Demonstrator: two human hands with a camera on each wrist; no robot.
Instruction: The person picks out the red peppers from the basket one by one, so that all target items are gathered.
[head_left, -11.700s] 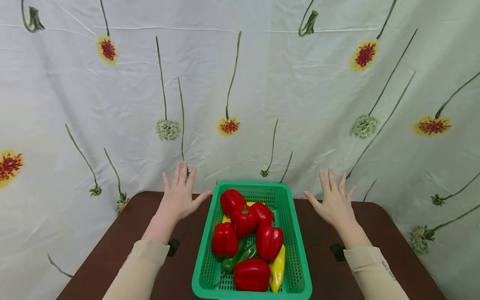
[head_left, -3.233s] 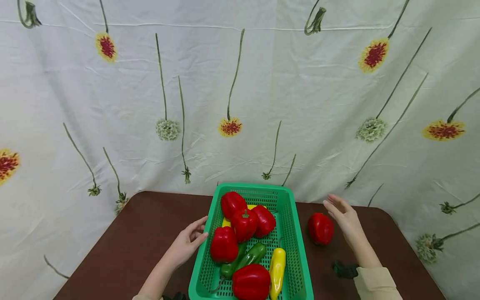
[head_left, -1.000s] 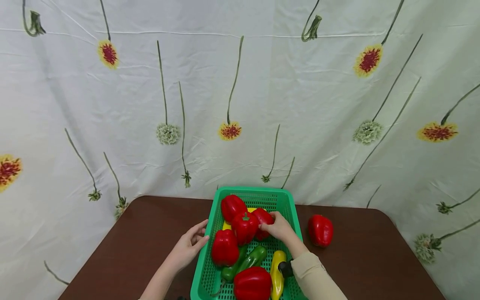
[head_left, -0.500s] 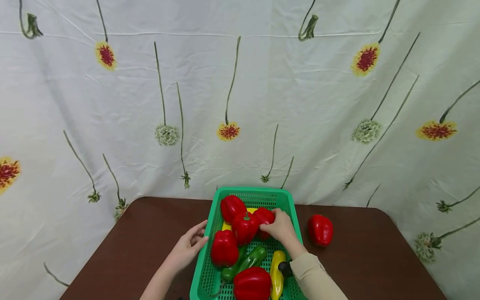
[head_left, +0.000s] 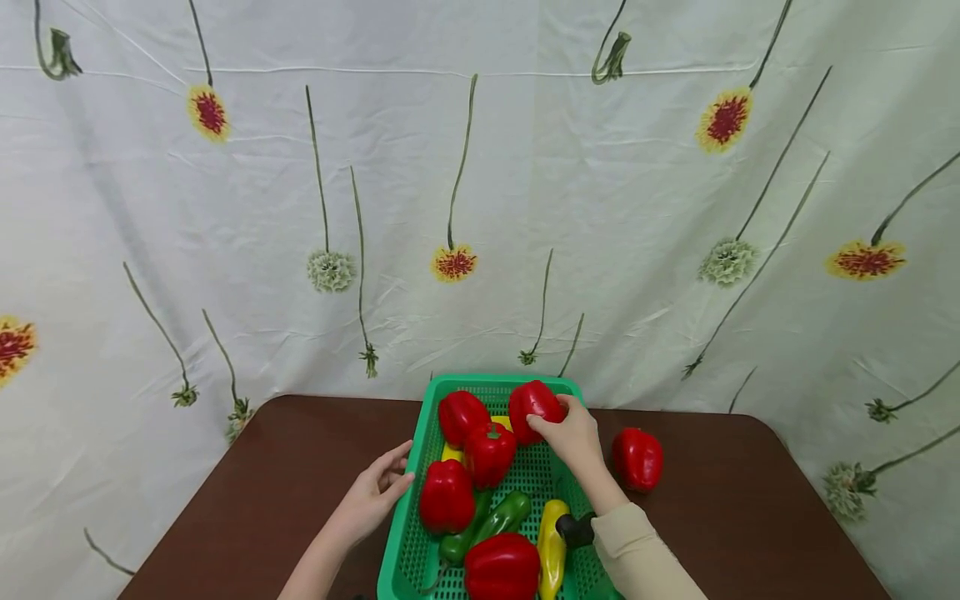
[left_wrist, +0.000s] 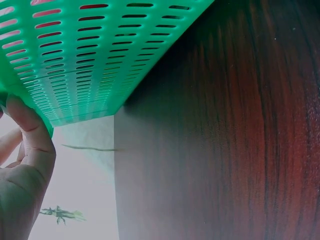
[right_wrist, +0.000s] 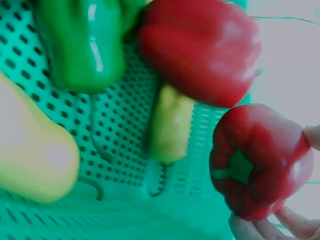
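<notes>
Red bell pepper [head_left: 536, 412] beyond the yellow pepper [head_left: 552, 546] in the green basket [head_left: 407, 542]. Left hand [head_left: 372, 492], fingers softly bent, thumb apart, touches the left rim. Farther, the right hand [head_left: 576, 429], reaching forward, pinches the red pepper above the far right end.

Dark brown table [head_left: 300, 467] beneath green basket [head_left: 399, 525] and red pepper [head_left: 637, 459].

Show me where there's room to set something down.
Bare table lies left of the left hand and right of the loose red pepper. The green basket has a gap between the held pepper and yellow pepper; its left side is crowded with peppers.
</notes>
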